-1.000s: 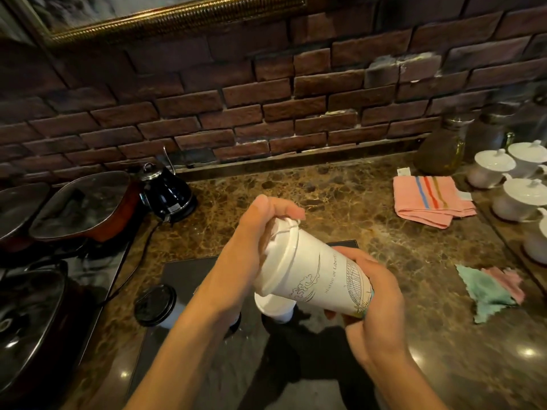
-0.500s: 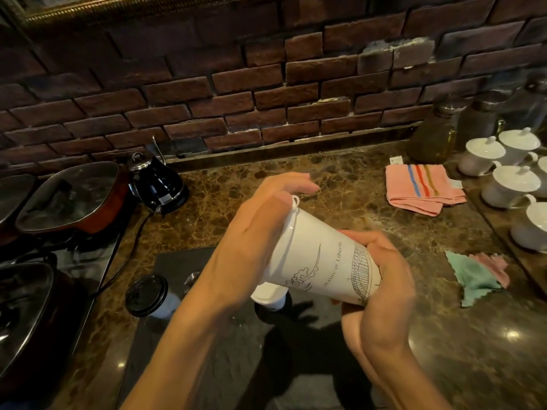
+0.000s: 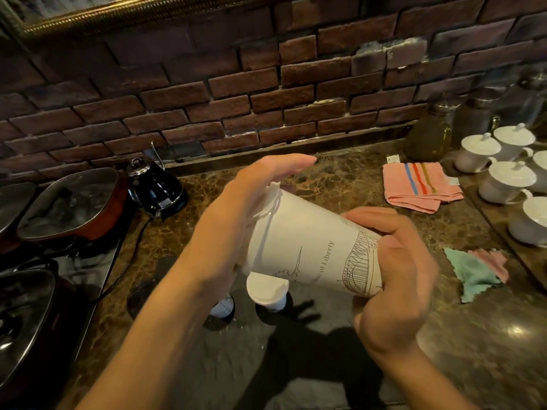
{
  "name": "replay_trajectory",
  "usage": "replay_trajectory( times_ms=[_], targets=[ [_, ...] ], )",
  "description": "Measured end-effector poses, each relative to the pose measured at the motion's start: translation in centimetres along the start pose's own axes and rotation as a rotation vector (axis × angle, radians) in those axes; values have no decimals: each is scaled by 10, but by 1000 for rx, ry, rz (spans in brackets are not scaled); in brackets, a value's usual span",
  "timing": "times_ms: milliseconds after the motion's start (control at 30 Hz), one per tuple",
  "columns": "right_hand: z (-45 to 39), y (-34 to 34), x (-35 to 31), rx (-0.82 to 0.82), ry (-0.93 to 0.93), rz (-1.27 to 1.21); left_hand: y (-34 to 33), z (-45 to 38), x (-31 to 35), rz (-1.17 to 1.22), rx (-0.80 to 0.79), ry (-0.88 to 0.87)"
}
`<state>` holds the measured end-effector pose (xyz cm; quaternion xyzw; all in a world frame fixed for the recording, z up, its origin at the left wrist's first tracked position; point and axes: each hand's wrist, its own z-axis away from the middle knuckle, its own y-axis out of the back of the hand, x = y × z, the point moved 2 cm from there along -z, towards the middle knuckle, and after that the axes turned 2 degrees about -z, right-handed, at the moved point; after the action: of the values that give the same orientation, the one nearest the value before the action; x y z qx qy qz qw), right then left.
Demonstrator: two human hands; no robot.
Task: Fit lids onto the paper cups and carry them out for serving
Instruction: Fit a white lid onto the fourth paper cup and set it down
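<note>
The right hand [image 3: 393,279] grips the base of a tilted paper cup [image 3: 310,250] while the left hand [image 3: 236,226] presses its white lid [image 3: 270,202]; a second lidded cup [image 3: 268,291] stands on the tabletop [image 3: 355,179] below

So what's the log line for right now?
left hand: palm pressing lid | right hand: grips tilted paper cup | lidded cup: on counter

Left hand [image 3: 236,229], formerly gripping the lid [image 3: 270,202] edge with curled fingers, now lies flatter over it, fingers extended toward 2 o'clock. Cup [image 3: 313,250] tilted slightly further toward 10 o'clock; right hand [image 3: 396,270] wraps more of its base.
</note>
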<state>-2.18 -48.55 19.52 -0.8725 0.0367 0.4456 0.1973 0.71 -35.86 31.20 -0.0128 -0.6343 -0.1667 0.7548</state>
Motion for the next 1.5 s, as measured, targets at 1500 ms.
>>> replay_trajectory(
  times_ms=[1500],
  targets=[
    [-22, 12, -22, -733, 62, 721, 32, -3, -83, 98, 294, -370]
  ],
)
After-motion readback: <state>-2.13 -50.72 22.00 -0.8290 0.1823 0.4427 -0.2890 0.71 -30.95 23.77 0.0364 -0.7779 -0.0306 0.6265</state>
